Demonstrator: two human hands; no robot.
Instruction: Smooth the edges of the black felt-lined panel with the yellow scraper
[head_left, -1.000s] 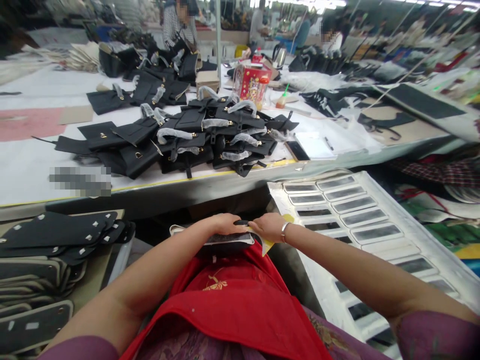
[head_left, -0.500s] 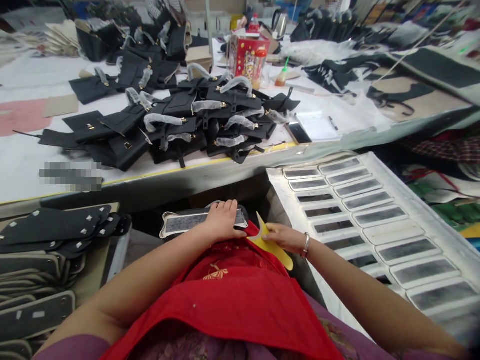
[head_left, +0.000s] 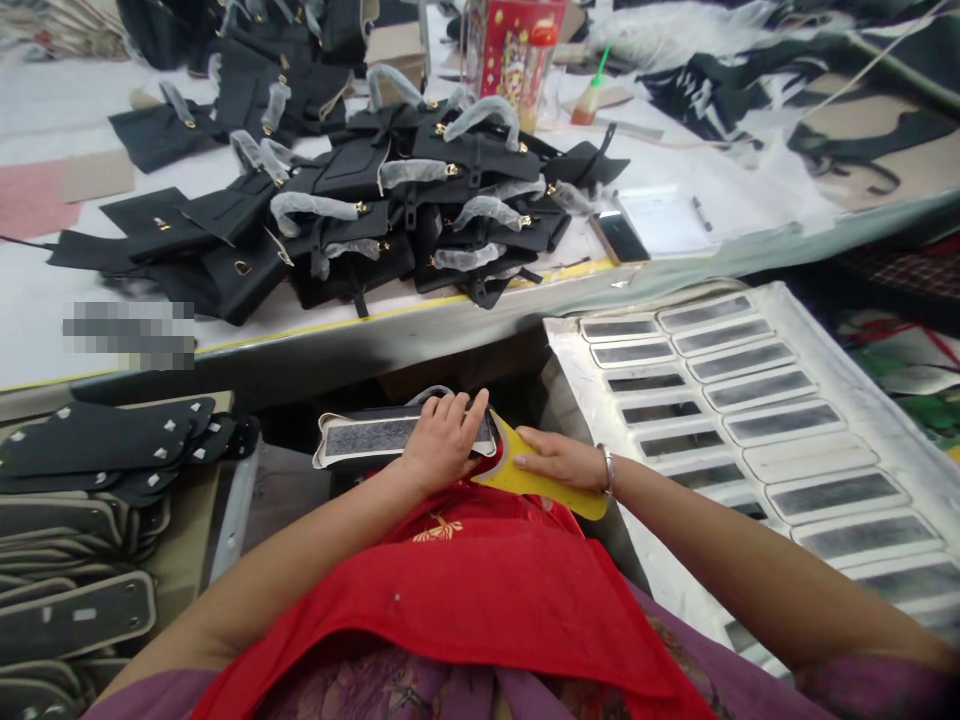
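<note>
- The black bag (head_left: 369,437) is held just beyond the red apron (head_left: 517,600), its pale-edged panel turned up; its right end is gripped by the left hand (head_left: 442,440).
- The yellow piece (head_left: 551,490) is gripped by the right hand (head_left: 559,462), its curved end placed beside the bag.
- 1 bracelet (head_left: 609,470) is worn on the right wrist.
</note>
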